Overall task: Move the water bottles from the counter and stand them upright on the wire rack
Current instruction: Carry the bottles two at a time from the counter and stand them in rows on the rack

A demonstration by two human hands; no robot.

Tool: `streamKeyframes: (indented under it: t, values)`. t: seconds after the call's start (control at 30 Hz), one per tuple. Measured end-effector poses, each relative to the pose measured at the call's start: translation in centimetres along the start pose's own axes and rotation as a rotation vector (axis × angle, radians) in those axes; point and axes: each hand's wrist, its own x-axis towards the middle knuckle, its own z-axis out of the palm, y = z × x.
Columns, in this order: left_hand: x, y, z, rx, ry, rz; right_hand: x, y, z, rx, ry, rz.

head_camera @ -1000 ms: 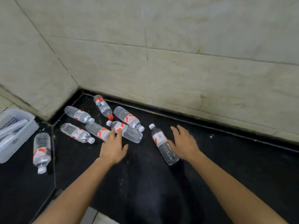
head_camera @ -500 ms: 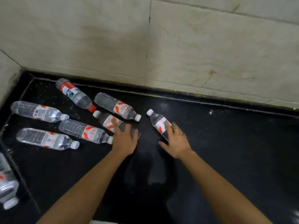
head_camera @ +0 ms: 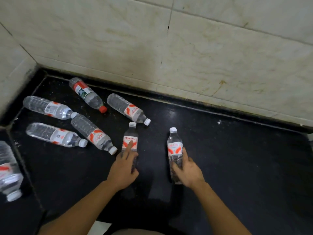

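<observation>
Clear water bottles with red-and-white labels lie on a black counter [head_camera: 237, 158]. My left hand [head_camera: 122, 170] grips the lower half of one bottle [head_camera: 130, 138], cap pointing away, index finger laid along its label. My right hand [head_camera: 188, 172] grips another bottle [head_camera: 174, 146] by its lower half, cap pointing away. Several more bottles lie on their sides to the left: one with a red cap [head_camera: 87, 94] near the wall, one beside it [head_camera: 127, 109], one [head_camera: 94, 134] close to my left hand, two further left [head_camera: 49, 107] [head_camera: 54, 134]. No wire rack is in view.
A pale tiled wall [head_camera: 186, 56] runs along the back and left of the counter. On a lower surface at the far left lies another bottle [head_camera: 8, 172]. The counter's front edge sits between my forearms at the bottom.
Both hands have closed around a bottle each, and the two bottles now point away from me with caps raised. The view has shifted closer and to the right.
</observation>
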Motion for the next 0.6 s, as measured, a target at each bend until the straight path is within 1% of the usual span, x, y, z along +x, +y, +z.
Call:
streamKeyframes:
  t: [0.07, 0.17, 0.27, 0.33, 0.4, 0.47, 0.53, 0.6]
  values:
    - [-0.9, -0.2, 0.3, -0.135, -0.023, -0.094, -1.0, 1.1, 0.7, -0.038, 0.040, 0.052]
    - [-0.5, -0.5, 0.6, -0.368, -0.043, -0.244, -1.3, 1.3, 1.0, 0.049, 0.067, 0.105]
    - [1.1, 0.4, 0.7, -0.421, -0.007, -0.430, -0.6, -0.2, 0.4, 0.124, 0.070, 0.090]
    - [2.1, 1.8, 0.2, -0.402, 0.018, -0.555, -0.1, -1.4, 0.3, 0.151, 0.073, 0.113]
    - [2.4, 2.7, -0.3, -0.285, 0.031, -0.599, 0.4, -1.9, 0.8, 0.151, 0.080, 0.161]
    - [2.6, 2.2, 0.2, -0.204, 0.047, -0.599, 0.7, -1.8, 1.4, 0.156, 0.120, 0.176]
    - [2.6, 1.5, 0.2, -0.249, 0.070, -0.582, 0.6, -1.4, 1.1, 0.219, 0.129, 0.205]
    - [2.6, 1.3, -0.5, -0.424, 0.076, -0.583, 0.1, -1.0, 0.5, 0.284, 0.128, 0.242]
